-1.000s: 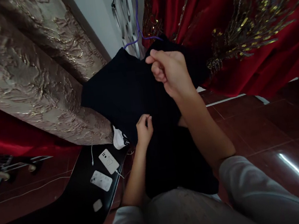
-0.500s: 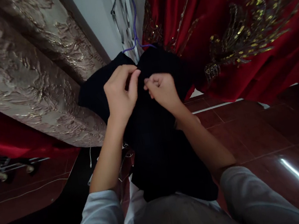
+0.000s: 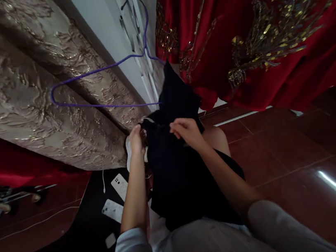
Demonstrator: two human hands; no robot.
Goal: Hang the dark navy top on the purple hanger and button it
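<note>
A dark garment [image 3: 177, 174], nearly black, hangs down over my lap. Its right part still sits on a purple wire hanger [image 3: 97, 70], whose left arm is bare. My left hand [image 3: 138, 140] is closed on the garment's upper left edge, where a pale strip shows. Pinched in my right hand [image 3: 186, 131] is the cloth near the middle of the upper edge, below the hanger. The hanger's hook hangs on a white metal rack [image 3: 134, 34]. Folds hide exactly what kind of garment it is.
Beige embossed fabric [image 3: 40, 89] hangs at left, red sequined fabric [image 3: 205, 37] at right. Two phones [image 3: 113, 210] and a small white square object [image 3: 110, 240] lie on a dark surface [image 3: 63, 249] at lower left. Reddish floor tiles [image 3: 278, 152] show at right.
The garment's left side has come off the hanger, baring the purple left arm. Both my hands have moved down towards me, the left one also slightly left. The phones have come into view.
</note>
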